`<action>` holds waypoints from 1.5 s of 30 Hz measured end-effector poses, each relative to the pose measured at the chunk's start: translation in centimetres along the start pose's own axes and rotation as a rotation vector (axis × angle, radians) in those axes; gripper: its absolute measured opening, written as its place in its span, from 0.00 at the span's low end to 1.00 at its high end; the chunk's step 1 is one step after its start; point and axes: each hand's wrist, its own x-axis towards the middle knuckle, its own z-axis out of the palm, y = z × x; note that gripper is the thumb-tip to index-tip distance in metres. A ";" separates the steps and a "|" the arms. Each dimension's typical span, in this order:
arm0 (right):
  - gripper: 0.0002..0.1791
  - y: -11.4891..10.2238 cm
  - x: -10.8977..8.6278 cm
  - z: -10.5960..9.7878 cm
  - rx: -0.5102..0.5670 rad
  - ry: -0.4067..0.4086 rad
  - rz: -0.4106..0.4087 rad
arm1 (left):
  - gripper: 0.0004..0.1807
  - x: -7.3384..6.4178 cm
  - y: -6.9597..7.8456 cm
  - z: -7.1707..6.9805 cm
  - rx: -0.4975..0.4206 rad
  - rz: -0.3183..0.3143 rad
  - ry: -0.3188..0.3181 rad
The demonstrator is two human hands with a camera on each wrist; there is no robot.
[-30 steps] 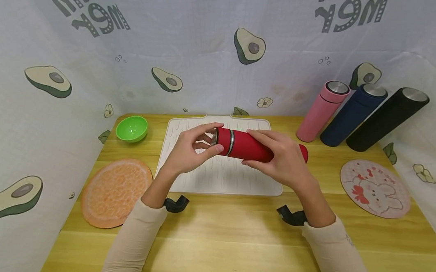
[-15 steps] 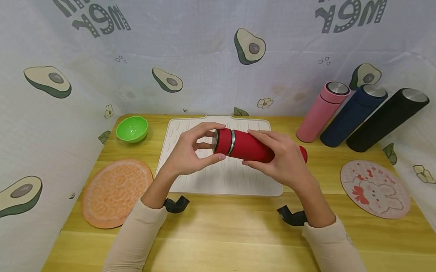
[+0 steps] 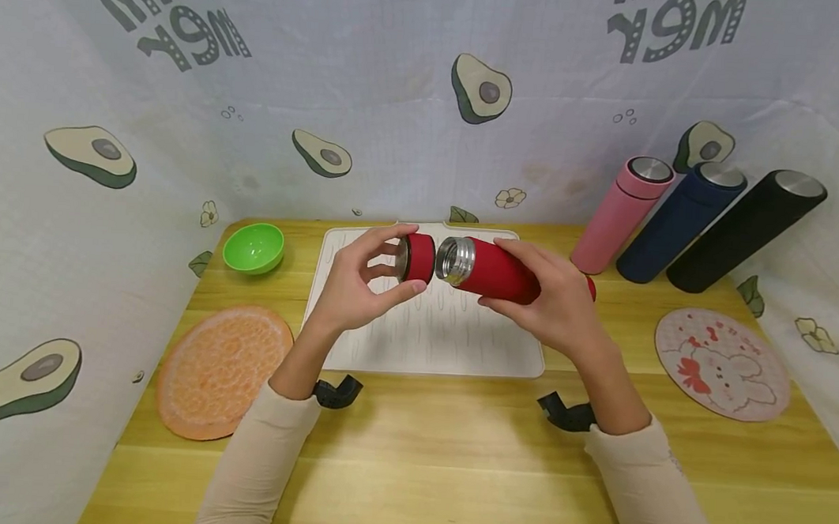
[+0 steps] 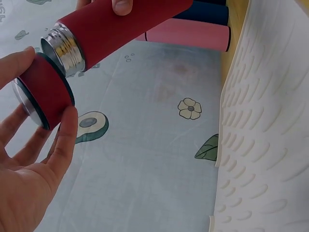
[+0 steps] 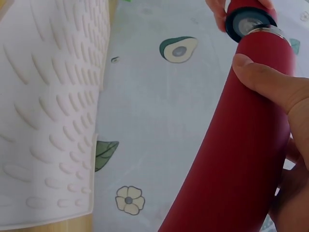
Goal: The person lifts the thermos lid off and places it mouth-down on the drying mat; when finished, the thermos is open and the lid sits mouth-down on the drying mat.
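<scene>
Between the fingers and thumb of my left hand (image 3: 357, 282) is a red lid (image 3: 420, 258) with a dark rim and a silvery top. My right hand (image 3: 556, 297) grips a red thermos bottle (image 3: 497, 271) round its body, tilted with the mouth toward the left. Its bare threaded steel neck (image 4: 65, 50) shows in the left wrist view, right beside the lid. In the right wrist view the lid's underside (image 5: 248, 24) faces the bottle's mouth. Both pieces are held above a white ridged mat (image 3: 429, 349).
Pink (image 3: 621, 217), navy (image 3: 681, 220) and black (image 3: 745, 231) thermos bottles stand at the back right. A green bowl (image 3: 253, 248) sits at the back left. An orange round mat (image 3: 225, 370) lies left, a pink rabbit mat (image 3: 722, 363) right. A printed cloth (image 3: 398, 134) hangs behind the table.
The lid has come off the bottle and moved slightly left in my left hand, baring the steel neck. My right hand has shifted a little to the right with the bottle.
</scene>
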 end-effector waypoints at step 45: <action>0.38 11.6 3.3 -0.1 0.576 0.333 0.633 | 0.39 -3.3 -8.6 -7.5 0.619 -0.597 -0.023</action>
